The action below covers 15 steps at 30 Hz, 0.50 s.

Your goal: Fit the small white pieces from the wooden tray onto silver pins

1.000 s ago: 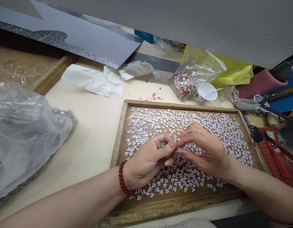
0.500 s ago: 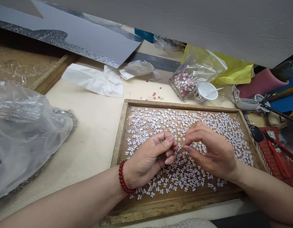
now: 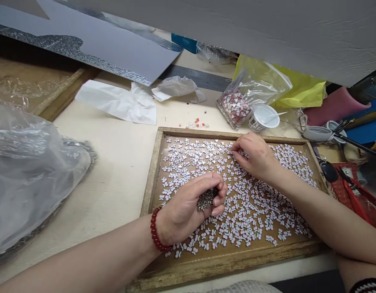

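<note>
My left hand (image 3: 192,203), with a dark red bead bracelet at its wrist, is cupped over the near left part of the tray. Its curled fingers hold a heap of tiny metal pins (image 3: 206,198). Farther out, my right hand (image 3: 252,156) reaches low over the tray, thumb and forefinger pinched together at the small pieces. Whatever sits between those fingertips is too small to make out. Rows of small white cherry-shaped pieces (image 3: 237,215) cover the wooden-framed tray (image 3: 188,272).
Beyond the tray stand a clear bag of red and white pieces (image 3: 235,106) and a white plastic cup (image 3: 265,118). Paper tissues (image 3: 117,101) lie at the back left. Red-handled pliers (image 3: 355,199) rest on the right. A large plastic bag (image 3: 32,175) fills the left side.
My right hand has moved away from my left, forward and down to the pieces in the tray. My left hand has loosened slightly, showing more of the metal pins.
</note>
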Each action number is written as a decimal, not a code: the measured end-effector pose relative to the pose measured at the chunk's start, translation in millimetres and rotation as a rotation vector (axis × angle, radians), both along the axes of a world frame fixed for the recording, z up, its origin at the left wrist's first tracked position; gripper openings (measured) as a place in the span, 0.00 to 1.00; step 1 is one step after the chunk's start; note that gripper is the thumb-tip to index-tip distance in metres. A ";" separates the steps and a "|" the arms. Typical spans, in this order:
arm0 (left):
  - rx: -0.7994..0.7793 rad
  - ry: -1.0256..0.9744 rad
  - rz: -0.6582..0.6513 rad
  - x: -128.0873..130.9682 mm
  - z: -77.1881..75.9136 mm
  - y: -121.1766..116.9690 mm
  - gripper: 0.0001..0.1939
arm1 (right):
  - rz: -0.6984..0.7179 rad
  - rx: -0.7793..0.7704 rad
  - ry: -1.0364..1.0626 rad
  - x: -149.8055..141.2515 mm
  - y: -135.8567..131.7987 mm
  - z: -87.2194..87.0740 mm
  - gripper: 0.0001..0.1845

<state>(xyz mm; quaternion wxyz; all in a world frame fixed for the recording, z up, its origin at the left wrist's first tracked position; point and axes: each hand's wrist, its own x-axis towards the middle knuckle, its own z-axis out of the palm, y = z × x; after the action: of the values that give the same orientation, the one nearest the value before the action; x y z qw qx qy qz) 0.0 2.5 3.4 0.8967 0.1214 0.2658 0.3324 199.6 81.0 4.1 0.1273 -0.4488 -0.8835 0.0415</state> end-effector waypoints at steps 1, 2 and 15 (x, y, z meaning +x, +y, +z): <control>-0.001 0.000 0.002 0.1 -0.3 -0.2 0.11 | 0.002 0.003 -0.012 -0.4 0.0 0.4 0.04; -0.001 0.001 0.005 0.2 -0.5 -0.4 0.10 | 0.004 0.006 -0.023 -0.8 0.1 1.0 0.04; 0.015 0.010 -0.005 -0.3 0.0 0.3 0.11 | 0.033 0.025 -0.214 -5.6 4.1 8.5 0.05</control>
<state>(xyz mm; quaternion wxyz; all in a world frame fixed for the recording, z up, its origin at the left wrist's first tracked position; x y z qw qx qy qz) -0.3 2.8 3.5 0.8952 0.1306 0.2677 0.3314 194.0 85.0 12.6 0.0374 -0.4344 -0.8998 -0.0157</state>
